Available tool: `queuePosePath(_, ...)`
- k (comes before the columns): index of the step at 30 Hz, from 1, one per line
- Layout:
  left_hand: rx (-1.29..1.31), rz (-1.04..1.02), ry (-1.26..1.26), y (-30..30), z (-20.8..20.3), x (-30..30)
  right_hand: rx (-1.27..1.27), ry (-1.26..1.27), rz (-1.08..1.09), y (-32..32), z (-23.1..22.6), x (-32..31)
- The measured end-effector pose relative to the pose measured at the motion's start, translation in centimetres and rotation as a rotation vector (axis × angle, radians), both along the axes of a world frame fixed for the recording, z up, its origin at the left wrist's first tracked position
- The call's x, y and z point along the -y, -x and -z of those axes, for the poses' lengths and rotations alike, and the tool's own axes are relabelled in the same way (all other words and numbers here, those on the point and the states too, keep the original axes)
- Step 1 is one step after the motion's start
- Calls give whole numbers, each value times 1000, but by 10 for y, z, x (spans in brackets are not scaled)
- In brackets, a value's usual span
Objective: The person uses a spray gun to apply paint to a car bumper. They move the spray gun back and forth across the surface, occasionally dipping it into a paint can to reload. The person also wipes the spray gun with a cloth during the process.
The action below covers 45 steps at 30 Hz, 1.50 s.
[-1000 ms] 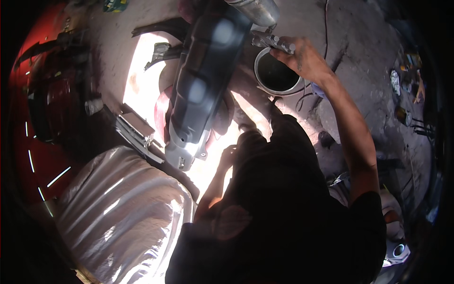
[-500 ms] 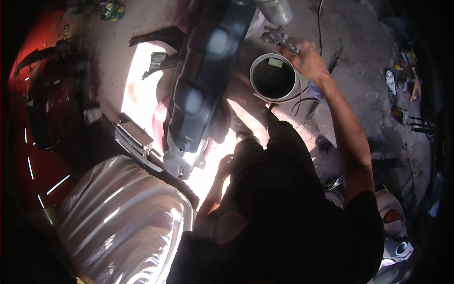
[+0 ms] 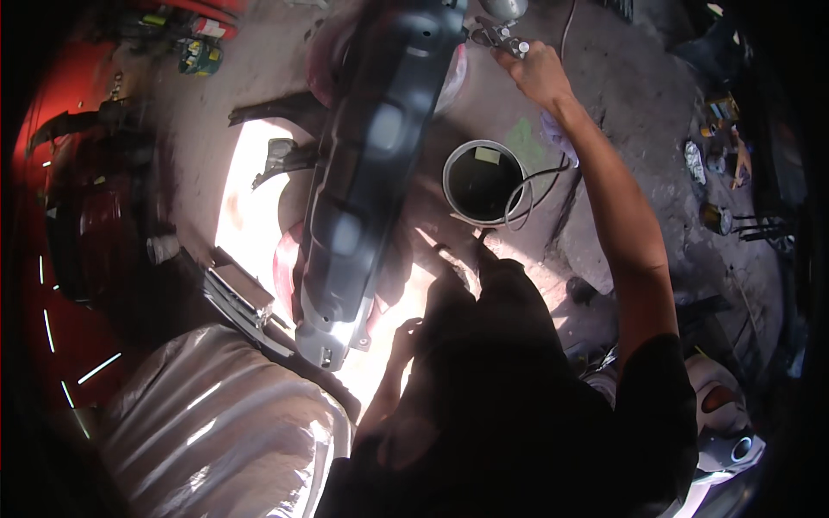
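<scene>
My right hand is closed round the handle of a metal paint spray gun, held out ahead with the arm stretched. A pale cup sits at the gun, partly cut off by the upper edge. Just left of the gun is the far end of a long dark glossy bumper, raised off the floor on reddish supports. My left hand hangs low beside my left thigh, apart from the bumper; its fingers are lost in shadow and against my dark clothes.
A round bucket with dark insides stands ahead of my feet, a hose looping over its rim. A silvery cover bulges at lower left. Cans and small items lie at right. Red bodywork lines the left.
My right hand has carried the spray gun farther ahead and slightly left, toward the bumper's far end. The hose now crosses the bucket's rim. The view has shifted a little.
</scene>
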<state>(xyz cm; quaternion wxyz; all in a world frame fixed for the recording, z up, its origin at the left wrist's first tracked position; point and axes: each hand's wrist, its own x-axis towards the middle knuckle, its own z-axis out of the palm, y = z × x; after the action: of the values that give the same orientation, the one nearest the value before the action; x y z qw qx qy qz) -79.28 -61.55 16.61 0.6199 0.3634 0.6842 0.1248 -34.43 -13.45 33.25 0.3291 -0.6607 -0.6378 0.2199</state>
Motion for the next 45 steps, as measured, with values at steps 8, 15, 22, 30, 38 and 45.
queuePosePath(8, -17, 68, -59, 12, 10, -27, 118, -246, -186, -11, 13, -76)
queuePosePath(15, -56, 115, 3, 40, 58, -50, 35, 236, -130, -2, -46, -70)
queuePosePath(22, -82, -30, 208, 28, 34, -98, 132, 66, -190, -32, -33, -126)
queuePosePath(30, -48, -164, 128, -45, 53, -57, 44, 272, -322, -50, -33, -162)
queuePosePath(38, 175, -435, 15, -186, 29, -46, -40, 143, -511, -90, -31, -219)
queuePosePath(45, 32, -385, 38, -253, -19, -84, 33, 131, -536, -88, -43, -235)
